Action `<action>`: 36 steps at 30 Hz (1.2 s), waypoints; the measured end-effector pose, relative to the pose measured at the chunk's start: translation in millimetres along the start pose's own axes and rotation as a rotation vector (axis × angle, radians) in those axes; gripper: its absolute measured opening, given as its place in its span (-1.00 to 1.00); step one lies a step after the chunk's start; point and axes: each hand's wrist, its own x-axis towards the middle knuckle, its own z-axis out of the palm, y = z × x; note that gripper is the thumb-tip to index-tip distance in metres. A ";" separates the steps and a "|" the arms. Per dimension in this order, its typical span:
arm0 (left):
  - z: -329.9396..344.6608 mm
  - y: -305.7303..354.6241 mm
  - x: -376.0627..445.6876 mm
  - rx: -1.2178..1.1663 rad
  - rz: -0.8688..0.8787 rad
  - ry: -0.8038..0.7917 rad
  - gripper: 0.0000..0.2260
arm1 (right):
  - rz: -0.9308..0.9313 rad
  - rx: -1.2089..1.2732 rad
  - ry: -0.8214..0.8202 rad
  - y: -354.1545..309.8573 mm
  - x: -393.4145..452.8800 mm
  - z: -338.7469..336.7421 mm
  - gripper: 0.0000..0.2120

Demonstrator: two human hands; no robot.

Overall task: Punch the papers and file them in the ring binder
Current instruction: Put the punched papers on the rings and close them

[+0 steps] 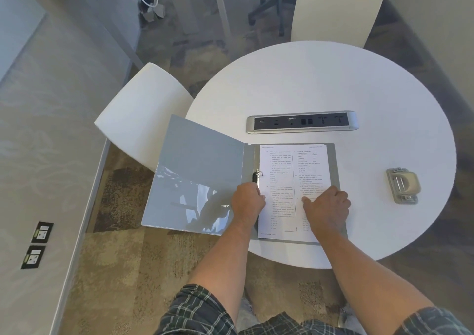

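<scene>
A grey ring binder (197, 170) lies open on the round white table (333, 86), its front cover hanging past the table's left edge. Printed papers (287, 170) lie on the binder's right half, their left edge at the ring mechanism (257, 176). My left hand (247, 200) is closed over the papers' left edge and the lower part of the rings. My right hand (327, 206) rests palm down on the lower right of the papers, fingers pressed on the sheet. A beige and metal hole punch (402, 185) sits on the table to the right, apart from both hands.
A silver power socket strip (301, 122) is set into the table behind the binder. One white chair (143, 114) stands at the left under the binder cover, another (336, 9) at the far side. Wall sockets (37, 243) are at the lower left.
</scene>
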 end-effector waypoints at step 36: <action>-11.6 2.8 -7.8 -0.150 0.074 -0.018 -0.81 | -0.079 0.966 -0.573 8.5 28.0 -27.7 -0.56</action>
